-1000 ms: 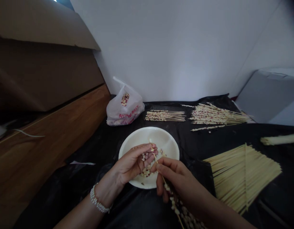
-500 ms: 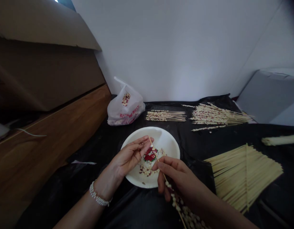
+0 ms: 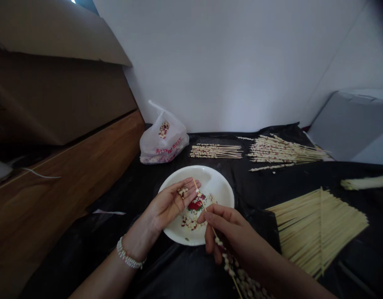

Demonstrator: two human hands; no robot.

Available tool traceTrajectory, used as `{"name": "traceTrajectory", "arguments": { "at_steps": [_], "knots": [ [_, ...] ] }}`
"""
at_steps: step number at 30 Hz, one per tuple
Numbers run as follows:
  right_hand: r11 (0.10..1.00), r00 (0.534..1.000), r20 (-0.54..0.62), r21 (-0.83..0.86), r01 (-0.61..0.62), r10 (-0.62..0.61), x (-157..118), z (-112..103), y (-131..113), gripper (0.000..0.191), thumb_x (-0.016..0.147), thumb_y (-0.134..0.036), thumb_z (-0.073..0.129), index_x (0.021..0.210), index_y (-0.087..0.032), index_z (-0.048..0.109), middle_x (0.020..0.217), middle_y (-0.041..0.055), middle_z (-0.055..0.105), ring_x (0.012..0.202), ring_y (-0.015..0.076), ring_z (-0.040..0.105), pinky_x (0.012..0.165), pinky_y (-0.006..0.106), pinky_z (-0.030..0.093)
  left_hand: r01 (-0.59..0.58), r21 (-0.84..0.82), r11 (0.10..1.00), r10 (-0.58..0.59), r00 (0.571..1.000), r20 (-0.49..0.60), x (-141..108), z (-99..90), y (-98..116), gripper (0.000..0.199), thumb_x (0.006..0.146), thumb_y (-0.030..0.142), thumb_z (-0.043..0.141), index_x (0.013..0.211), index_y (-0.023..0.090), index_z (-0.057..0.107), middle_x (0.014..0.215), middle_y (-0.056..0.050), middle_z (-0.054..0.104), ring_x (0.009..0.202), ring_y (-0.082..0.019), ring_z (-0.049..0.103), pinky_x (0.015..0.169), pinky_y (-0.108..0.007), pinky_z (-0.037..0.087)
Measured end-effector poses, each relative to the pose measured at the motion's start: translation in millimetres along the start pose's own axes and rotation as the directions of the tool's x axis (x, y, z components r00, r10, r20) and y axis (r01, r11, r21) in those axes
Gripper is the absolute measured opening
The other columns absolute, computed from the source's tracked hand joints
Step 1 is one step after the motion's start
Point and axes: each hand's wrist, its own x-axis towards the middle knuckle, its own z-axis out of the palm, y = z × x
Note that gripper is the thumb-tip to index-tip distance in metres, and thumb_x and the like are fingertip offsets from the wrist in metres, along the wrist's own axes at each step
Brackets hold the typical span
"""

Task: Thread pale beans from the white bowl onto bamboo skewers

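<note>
Head view. Background: pale wall [image 3: 228,62], cardboard box [image 3: 54,87] at left; black sheet [image 3: 125,199] over the work surface. Along its far edge: white bag [image 3: 163,143], small bundle of strung sticks [image 3: 216,151], larger bundle of strung sticks [image 3: 280,150]. Fan of bare sticks [image 3: 318,228] at right.

Change: half a second ago the left hand [image 3: 168,207] had its fingers drawn together by the stick's tip; now they are spread, palm up, and loose bits [image 3: 182,192] show lying on them. Right hand [image 3: 225,220], stick [image 3: 214,231] and white bowl [image 3: 218,176] have hardly shifted. Against one second ago, the red flower print [image 3: 195,205] inside the bowl is now uncovered.

Stick: over the bowl's near right part, tip pointing away from the person and slightly left; long axis slanting from upper left down to lower right. Strung bits on its lower length, another near the tip.

Right grip: closed on the stick, thumb against fingers. Left grip: unclosed; contact with the tip cannot be told.
</note>
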Motion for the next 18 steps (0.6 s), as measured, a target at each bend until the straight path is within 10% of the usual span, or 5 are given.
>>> {"name": "traceTrajectory", "arguments": {
  "at_steps": [18],
  "knots": [
    [0.998, 0.998, 0.052, 0.045, -0.048, 0.046, -1.9, 3.1, -0.5, 0.025, 0.087, -0.043, 0.058, 0.087, -0.018, 0.061, 0.05, -0.0025, 0.065, 0.031, 0.0065, 0.047, 0.036, 0.018, 0.027, -0.15, 0.207, 0.967, 0.152, 0.988, 0.007, -3.5, 2.3, -2.4, 0.028, 0.083, -0.004, 0.055, 0.107, 0.008, 0.063, 0.117, -0.02, 0.068, 0.104, -0.022, 0.069, 0.085, -0.026, 0.058]
  ]
}}
